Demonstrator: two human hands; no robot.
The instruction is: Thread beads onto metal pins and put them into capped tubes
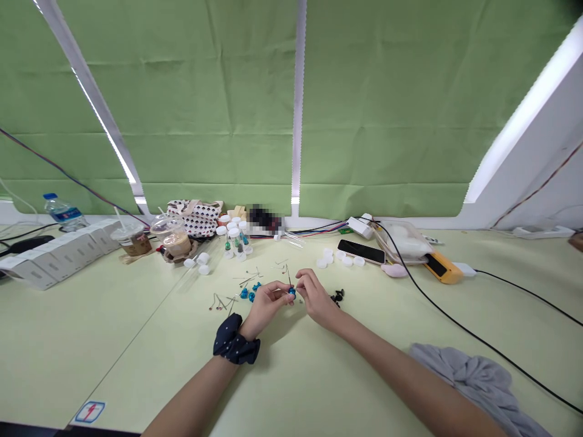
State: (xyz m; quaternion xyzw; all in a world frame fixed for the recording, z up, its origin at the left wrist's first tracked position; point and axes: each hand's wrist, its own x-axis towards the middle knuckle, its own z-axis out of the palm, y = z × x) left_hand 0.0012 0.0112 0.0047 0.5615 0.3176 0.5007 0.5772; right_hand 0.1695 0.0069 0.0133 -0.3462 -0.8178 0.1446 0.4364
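My left hand [268, 301], with a dark dotted scrunchie [234, 343] at its wrist, pinches a small shiny blue part [292, 293]. From that part a thin metal rod [288, 276] rises nearly upright. Close on the other side, my right hand [315, 298] has its fingers curled together at the blue part; anything between them is too small to make out. More blue parts [245, 294] lie just left of my left hand. Thin metal pins with ringed ends [219, 301] are scattered farther left. Small black pieces [338, 296] sit right behind my right hand.
Capped clear vials [234, 237] stand behind, near drink cups [175, 243] and a patterned bag [195, 217]. White caps [348, 260] lie by a phone [361, 250]. A black cable [437, 309] crosses the right side, past a yellow device [443, 268] and grey cloth [478, 376].
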